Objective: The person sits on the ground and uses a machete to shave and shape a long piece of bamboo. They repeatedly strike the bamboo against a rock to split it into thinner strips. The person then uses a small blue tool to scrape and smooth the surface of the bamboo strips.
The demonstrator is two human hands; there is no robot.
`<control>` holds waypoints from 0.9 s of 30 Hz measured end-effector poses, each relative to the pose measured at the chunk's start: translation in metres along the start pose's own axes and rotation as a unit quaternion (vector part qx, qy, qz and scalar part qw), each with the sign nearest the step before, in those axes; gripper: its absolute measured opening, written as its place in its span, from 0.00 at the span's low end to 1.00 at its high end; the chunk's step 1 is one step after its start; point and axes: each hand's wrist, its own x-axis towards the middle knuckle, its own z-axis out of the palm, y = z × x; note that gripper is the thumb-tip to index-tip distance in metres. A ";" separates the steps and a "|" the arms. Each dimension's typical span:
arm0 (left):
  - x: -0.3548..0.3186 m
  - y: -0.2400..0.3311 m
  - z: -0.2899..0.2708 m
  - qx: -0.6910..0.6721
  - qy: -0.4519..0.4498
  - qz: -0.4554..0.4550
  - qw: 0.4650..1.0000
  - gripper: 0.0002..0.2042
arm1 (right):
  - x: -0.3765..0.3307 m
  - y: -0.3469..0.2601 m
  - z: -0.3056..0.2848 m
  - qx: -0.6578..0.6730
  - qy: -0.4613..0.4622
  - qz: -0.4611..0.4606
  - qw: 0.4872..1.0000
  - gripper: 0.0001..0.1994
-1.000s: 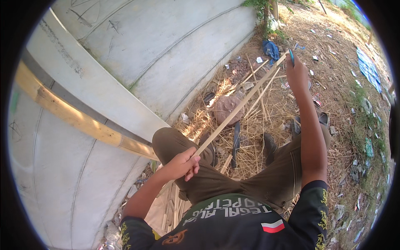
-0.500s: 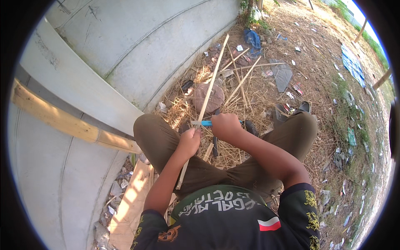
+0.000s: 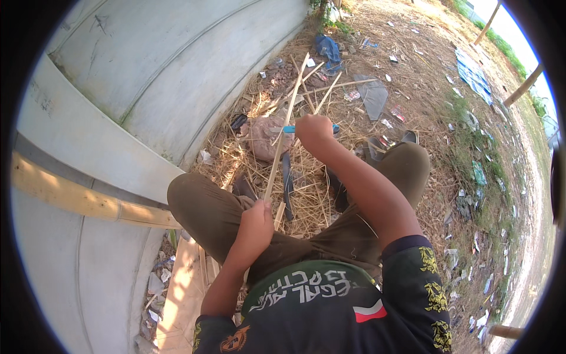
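I sit with my knees apart over straw-covered ground. My left hand (image 3: 257, 223) grips the near end of a long thin bamboo strip (image 3: 287, 125) that slants up and away from me. My right hand (image 3: 313, 131) is closed on a knife with a blue handle (image 3: 289, 128). The knife lies across the strip about halfway along it. The knife's blade is hard to make out against the straw.
A curved grey concrete wall (image 3: 159, 76) rises on my left, with a yellow bamboo pole (image 3: 82, 199) leaning across it. More bamboo strips (image 3: 327, 91), a dark blade (image 3: 287, 183), a flat stone (image 3: 263, 137), a grey sheet (image 3: 372, 97) and scattered litter lie ahead. A wooden plank (image 3: 183, 295) lies by my left hip.
My right hand came down from far out along the strip to its middle, bringing the blue-handled knife with it. The strip swung more upright. My left hand kept its grip near my knee.
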 end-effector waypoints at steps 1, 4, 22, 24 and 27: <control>-0.012 -0.001 -0.001 0.004 -0.018 0.005 1.000 0.16 | 0.008 0.016 -0.004 -0.011 -0.005 0.013 1.000 0.06; -0.051 0.013 -0.007 0.012 -0.051 0.019 0.998 0.15 | 0.032 0.084 -0.009 -0.041 -0.002 0.090 0.995 0.07; -0.062 -0.015 -0.011 -0.342 -0.156 -0.160 0.913 0.15 | -0.023 0.048 -0.030 0.129 -0.009 0.042 0.991 0.11; -0.042 -0.005 -0.012 -0.391 -0.157 -0.162 0.892 0.15 | -0.047 0.022 -0.024 0.079 0.025 -0.050 0.995 0.08; -0.031 0.009 -0.012 -0.451 -0.135 -0.149 0.869 0.15 | -0.080 -0.012 -0.030 0.092 0.080 -0.121 0.985 0.06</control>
